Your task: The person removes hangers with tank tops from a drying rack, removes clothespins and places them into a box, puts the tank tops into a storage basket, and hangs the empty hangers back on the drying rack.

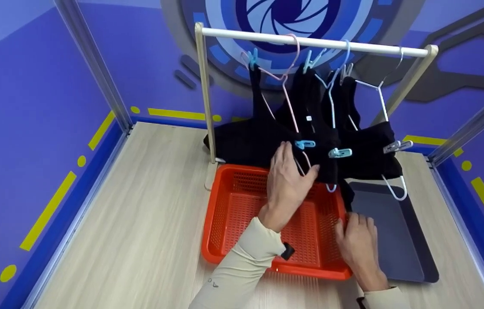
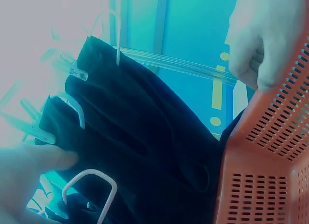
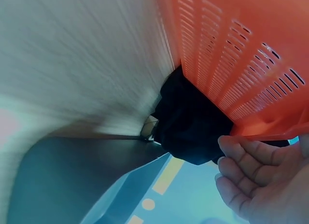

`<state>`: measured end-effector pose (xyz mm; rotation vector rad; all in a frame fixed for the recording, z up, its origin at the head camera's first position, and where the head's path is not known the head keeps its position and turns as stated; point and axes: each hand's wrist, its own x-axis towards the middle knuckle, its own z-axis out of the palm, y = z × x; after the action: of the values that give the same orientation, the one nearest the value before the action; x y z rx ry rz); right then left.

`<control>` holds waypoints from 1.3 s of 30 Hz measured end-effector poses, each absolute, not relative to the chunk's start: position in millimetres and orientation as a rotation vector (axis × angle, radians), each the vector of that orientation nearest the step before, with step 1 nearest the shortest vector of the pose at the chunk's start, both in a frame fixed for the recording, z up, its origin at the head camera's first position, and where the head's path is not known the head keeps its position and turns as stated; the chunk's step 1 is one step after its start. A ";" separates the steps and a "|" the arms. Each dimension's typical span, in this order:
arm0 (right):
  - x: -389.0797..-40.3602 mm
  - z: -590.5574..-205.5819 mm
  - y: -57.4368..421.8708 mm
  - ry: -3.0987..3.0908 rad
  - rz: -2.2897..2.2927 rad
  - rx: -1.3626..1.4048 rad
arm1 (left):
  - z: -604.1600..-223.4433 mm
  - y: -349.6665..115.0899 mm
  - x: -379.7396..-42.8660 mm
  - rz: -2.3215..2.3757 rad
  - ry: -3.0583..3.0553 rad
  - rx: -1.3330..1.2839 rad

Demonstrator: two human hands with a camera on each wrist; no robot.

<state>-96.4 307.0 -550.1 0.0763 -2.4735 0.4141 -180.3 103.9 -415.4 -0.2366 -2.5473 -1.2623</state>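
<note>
We should steady the black cloth garments (image 1: 244,140) with spread left hand (image 1: 285,180), right hand (image 1: 358,241) gripping the orange rectangular plastic basket (image 1: 310,271) beneath.

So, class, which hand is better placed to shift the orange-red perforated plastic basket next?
Probably the right hand: it grips the basket by its rim, while the left hand reaches over the basket to the hanging black cloth garments.

Basket (image 1: 310,272) glossy plastic; garments (image 1: 242,139) matt cloth; rack posts (image 1: 206,94) smooth wood; tray (image 1: 394,234) matt.
</note>
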 end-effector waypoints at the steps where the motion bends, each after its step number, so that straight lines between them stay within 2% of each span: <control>1: -96.5 -550.4 306.8 -2.475 0.417 0.077 | -415.4 102.3 -179.7 -1.261 -2.553 -0.236; 14: -96.6 -550.3 308.0 -2.487 0.495 0.043 | -416.4 69.0 -163.5 -1.394 -2.396 -0.186; 39: -95.9 -550.2 308.5 -2.495 0.616 0.013 | -392.1 19.7 -147.0 -1.240 -2.407 -0.088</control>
<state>-95.9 308.5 -550.2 0.0131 -2.4950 0.6159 -147.0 19.7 -392.1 -0.0878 -2.4073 -1.2398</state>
